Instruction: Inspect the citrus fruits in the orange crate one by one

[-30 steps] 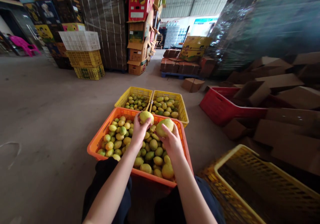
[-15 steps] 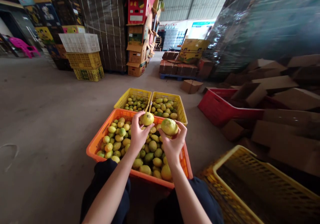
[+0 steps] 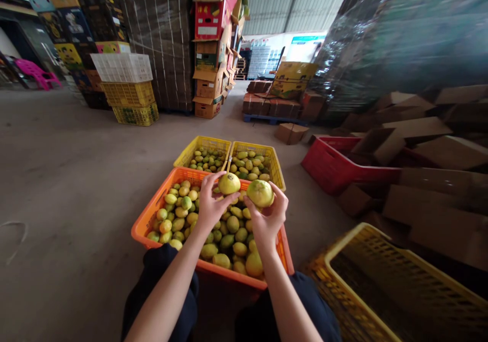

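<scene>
Between the thumb and fingers of my left hand (image 3: pixel 210 203) is a yellow lemon (image 3: pixel 229 183), with a dark spot on the end that faces me. My right hand (image 3: pixel 269 219) grips a larger, greenish-yellow lemon (image 3: pixel 260 193). The two fruits are held up side by side, a small gap apart, above an orange crate (image 3: pixel 142 221). Yellow and green lemons (image 3: pixel 233 224) fill this crate, which stands on the floor between my knees. My forearms hide part of its contents.
Two yellow crates (image 3: pixel 280 170) of smaller-looking lemons adjoin the orange crate's far side. At my right stand a yellow crate (image 3: pixel 385 245) and a red crate (image 3: pixel 324 165) among cardboard boxes (image 3: pixel 438 199). Stacked crates (image 3: pixel 129 94) and box piles (image 3: pixel 209 57) rise behind.
My left hand has shifted its lemon slightly right and down, turning it a little. The right hand's lemon has moved slightly right and tilted. Both stay held.
</scene>
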`<state>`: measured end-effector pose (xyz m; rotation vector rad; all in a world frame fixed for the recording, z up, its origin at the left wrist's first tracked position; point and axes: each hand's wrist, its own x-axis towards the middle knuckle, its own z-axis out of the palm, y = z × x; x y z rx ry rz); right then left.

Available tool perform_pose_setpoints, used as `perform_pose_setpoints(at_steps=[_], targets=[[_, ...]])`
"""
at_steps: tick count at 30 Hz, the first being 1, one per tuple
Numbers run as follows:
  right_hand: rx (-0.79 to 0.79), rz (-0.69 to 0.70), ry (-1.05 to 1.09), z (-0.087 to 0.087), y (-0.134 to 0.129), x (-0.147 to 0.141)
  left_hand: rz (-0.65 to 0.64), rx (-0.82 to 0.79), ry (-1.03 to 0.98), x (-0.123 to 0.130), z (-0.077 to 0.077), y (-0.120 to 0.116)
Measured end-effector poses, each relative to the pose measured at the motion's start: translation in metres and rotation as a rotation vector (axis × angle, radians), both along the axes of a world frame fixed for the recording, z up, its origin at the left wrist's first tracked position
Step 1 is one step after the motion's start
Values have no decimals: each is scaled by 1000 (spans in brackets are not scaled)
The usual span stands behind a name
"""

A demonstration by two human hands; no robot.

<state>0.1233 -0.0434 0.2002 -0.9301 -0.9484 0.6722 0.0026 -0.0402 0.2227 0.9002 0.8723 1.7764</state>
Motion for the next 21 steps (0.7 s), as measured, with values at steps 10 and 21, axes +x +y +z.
perform_pose_setpoints(at_steps=[10,21], targets=[[-349,514,761,11,11,7,-394,-299,-556,-12,0,12],[-520,441,896,16,12,3,-435,-244,-560,-12,-4,14]])
